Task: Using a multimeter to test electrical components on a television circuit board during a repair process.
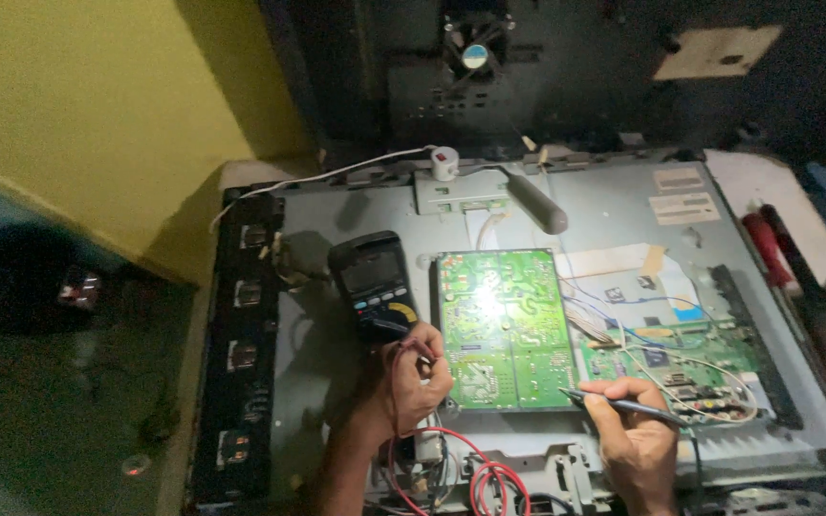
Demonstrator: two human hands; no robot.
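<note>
Your right hand (635,432) pinches a slim black probe (619,405), tip at the glossy green board's (502,328) five o'clock corner. Your left hand (413,379) curls around thin red wire (451,441) below the boxy black multimeter (375,283).

Left hand (413,377) curled in a loose fist, forearm angled up from below; right hand (635,430) pinched closed, knuckles up.

- The black probe (623,406) is thin like a pen. It lies tilted, with its tip on the lower right corner of the big green board (504,328)
- The big green board lies flat in the middle of the grey metal panel (336,325)
- The dark meter (375,284) lies flat just left of that board, screen up
- The red wires (480,468) curl at the panel's front edge
</note>
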